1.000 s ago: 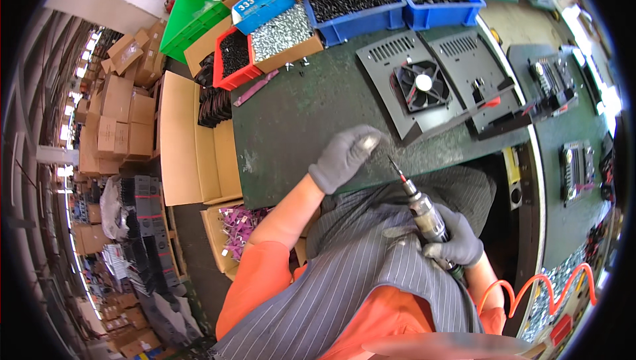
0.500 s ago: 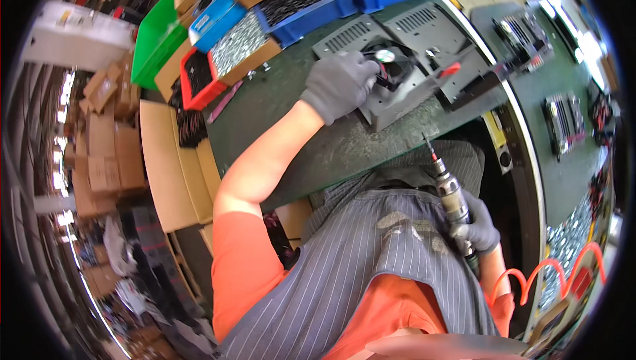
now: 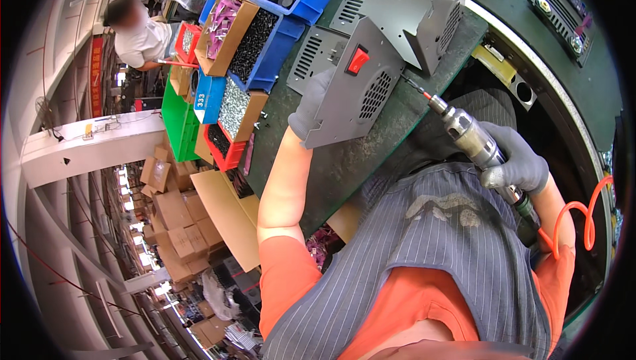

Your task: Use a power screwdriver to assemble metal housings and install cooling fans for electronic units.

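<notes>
My left hand (image 3: 309, 109), in a dark grey glove, grips the left edge of a bent grey metal panel (image 3: 334, 115). The panel is tipped up, its face with a red rocker switch (image 3: 358, 60) and a honeycomb vent turned toward me. Some of my left fingers are hidden behind it. In my right hand (image 3: 520, 161), also gloved, is a pneumatic screwdriver (image 3: 474, 136) with an orange coiled hose (image 3: 575, 208). Its bit points up and left, close to the panel's right edge; whether it touches cannot be made out. Behind stands a second grey panel (image 3: 438, 23) with a red switch.
Blue bins (image 3: 307, 3) of black parts, a cardboard box (image 3: 257, 116) of silver screws and a red bin (image 3: 232, 153) line the bench's left side. A green bin (image 3: 177, 121) stands beyond. Slotted assemblies (image 3: 560, 19) lie on the right-hand bench. Another person (image 3: 140, 39) is far left.
My left hand has tipped the panel up, so its switch face shows and the fan is hidden. The screwdriver's bit now points more to the left. The whole view has turned.
</notes>
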Demonstrator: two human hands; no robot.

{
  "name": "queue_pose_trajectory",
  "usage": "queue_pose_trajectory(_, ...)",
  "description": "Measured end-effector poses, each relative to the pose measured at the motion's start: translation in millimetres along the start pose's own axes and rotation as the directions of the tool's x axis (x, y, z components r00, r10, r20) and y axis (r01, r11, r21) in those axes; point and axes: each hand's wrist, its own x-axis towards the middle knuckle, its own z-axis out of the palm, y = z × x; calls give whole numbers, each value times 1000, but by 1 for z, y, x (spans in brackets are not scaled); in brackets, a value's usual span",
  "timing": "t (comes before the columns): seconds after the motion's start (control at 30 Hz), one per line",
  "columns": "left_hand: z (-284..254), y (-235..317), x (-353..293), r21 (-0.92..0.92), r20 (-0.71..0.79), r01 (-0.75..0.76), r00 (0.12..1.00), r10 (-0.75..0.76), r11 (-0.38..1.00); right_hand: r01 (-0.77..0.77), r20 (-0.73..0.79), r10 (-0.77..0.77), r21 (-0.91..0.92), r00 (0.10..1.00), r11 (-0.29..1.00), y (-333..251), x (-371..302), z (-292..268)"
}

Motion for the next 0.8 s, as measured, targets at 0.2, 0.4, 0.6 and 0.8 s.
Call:
queue_pose_trajectory(0.2,-4,-3,13,-386,102,220,975,-196,896,40,59,-39,-18,997,999,-9,15,-3)
queue_pose_trajectory(0.4,4,3,12,-561,36,167,983,-177,811,50,98,-50,3,994,999,-14,19,-5)
queue_pose_trajectory(0.6,-4,5,8,-507,55,199,979,-199,839,67,103,-65,-17,993,998,-17,22,-4)
queue_pose_trajectory(0.8,-7,-3,8,-465,56,208,977,-205,860,19,100,-14,-50,995,999,-22,22,-2)
